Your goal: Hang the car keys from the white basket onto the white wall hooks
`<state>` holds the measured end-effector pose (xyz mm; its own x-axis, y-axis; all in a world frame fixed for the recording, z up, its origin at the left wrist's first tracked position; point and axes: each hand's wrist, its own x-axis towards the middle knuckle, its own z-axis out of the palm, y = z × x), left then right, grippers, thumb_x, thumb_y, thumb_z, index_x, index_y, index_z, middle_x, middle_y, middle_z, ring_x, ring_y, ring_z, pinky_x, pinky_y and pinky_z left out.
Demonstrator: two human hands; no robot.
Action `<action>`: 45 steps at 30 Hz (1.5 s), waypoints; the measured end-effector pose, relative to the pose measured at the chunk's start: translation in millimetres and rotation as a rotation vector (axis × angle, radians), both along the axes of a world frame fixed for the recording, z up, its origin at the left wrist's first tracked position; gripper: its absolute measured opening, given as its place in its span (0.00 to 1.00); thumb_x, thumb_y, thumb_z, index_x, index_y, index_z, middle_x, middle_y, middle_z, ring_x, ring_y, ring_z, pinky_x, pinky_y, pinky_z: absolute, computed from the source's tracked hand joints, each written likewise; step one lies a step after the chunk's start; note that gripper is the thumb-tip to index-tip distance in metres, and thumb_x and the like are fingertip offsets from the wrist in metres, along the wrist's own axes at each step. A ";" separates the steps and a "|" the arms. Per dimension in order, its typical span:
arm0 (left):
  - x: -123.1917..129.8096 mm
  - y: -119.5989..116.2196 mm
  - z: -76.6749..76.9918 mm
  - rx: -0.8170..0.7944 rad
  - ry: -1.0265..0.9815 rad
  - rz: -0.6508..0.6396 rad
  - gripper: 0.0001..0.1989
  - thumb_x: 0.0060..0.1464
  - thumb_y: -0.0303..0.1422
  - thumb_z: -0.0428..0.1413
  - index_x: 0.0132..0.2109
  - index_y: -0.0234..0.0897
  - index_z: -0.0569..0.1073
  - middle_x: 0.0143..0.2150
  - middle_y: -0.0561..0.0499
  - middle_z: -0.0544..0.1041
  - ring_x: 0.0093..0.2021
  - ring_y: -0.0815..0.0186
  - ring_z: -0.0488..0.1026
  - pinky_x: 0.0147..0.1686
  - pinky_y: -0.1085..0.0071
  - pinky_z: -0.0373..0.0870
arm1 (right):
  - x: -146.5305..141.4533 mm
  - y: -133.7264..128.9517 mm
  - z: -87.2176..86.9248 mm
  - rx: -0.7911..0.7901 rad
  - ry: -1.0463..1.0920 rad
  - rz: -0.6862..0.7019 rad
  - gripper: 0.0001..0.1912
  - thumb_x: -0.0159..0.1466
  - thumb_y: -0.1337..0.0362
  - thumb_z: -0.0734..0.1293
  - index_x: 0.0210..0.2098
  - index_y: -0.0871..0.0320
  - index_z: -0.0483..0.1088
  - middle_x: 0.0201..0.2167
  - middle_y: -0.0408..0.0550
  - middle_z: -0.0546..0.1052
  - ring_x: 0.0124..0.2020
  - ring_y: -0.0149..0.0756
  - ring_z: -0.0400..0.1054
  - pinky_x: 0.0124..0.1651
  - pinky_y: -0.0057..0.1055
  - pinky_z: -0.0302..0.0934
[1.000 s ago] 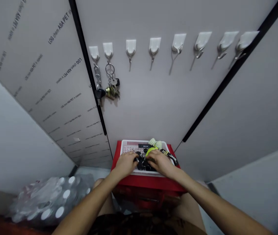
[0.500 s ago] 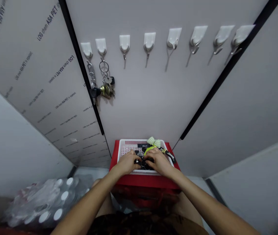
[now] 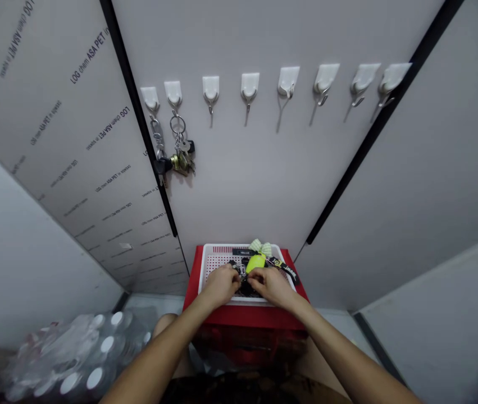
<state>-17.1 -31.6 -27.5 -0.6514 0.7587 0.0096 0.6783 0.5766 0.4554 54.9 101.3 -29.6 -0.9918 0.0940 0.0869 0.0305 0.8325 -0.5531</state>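
Note:
A white perforated basket (image 3: 201,270) sits on a red surface (image 3: 255,315). Both hands are over its front part. My left hand (image 3: 223,285) has its fingers closed on dark and metallic items too small to name. My right hand (image 3: 271,285) pinches at something dark beside a bright yellow-green item (image 3: 256,262). In the basket also lie a green-and-white bow (image 3: 260,247), a dark tag with white characters (image 3: 244,252) and a black printed strap (image 3: 288,271) hanging over the right rim.
White hooks (image 3: 249,87) run in a row along the wall panel. Key bunches (image 3: 183,160) hang from the two leftmost. Plastic-wrapped bottles with white caps (image 3: 107,344) stand on the floor at the lower left.
The view has shifted, so the hooks appear lower. My hands have moved slightly within the basket, and more of the yellow-green item shows.

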 end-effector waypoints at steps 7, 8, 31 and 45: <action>-12.9 -7.0 -7.2 0.506 -0.280 0.210 0.04 0.39 0.29 0.49 0.24 0.33 0.68 0.27 0.52 0.68 0.31 0.71 0.64 0.34 0.74 0.60 | 0.6 2.2 0.1 -0.063 0.061 0.044 0.11 0.51 0.64 0.56 0.26 0.59 0.68 0.19 0.44 0.70 0.19 0.27 0.59 0.23 0.23 0.52; -14.0 -7.4 -7.3 0.570 -0.299 0.229 0.04 0.39 0.28 0.50 0.23 0.33 0.68 0.28 0.51 0.68 0.33 0.70 0.64 0.36 0.74 0.59 | 0.0 2.1 0.6 -0.084 0.088 0.038 0.10 0.51 0.65 0.56 0.27 0.60 0.68 0.20 0.45 0.70 0.20 0.28 0.60 0.25 0.24 0.53; -18.0 -18.5 63.9 1.171 -0.997 0.336 0.11 0.31 0.34 0.56 0.22 0.32 0.63 0.17 0.59 0.64 0.18 0.78 0.60 0.22 0.79 0.57 | -31.2 -42.4 51.2 -0.951 0.145 0.104 0.16 0.46 0.61 0.62 0.35 0.59 0.61 0.27 0.44 0.69 0.26 0.27 0.63 0.31 0.28 0.57; -34.2 -24.5 170.7 1.026 -0.513 0.169 0.05 0.33 0.29 0.53 0.20 0.30 0.70 0.17 0.55 0.67 0.19 0.76 0.60 0.21 0.78 0.56 | -64.1 -45.0 153.4 -0.719 0.489 0.049 0.11 0.44 0.58 0.63 0.22 0.62 0.64 0.19 0.42 0.67 0.21 0.26 0.59 0.26 0.25 0.55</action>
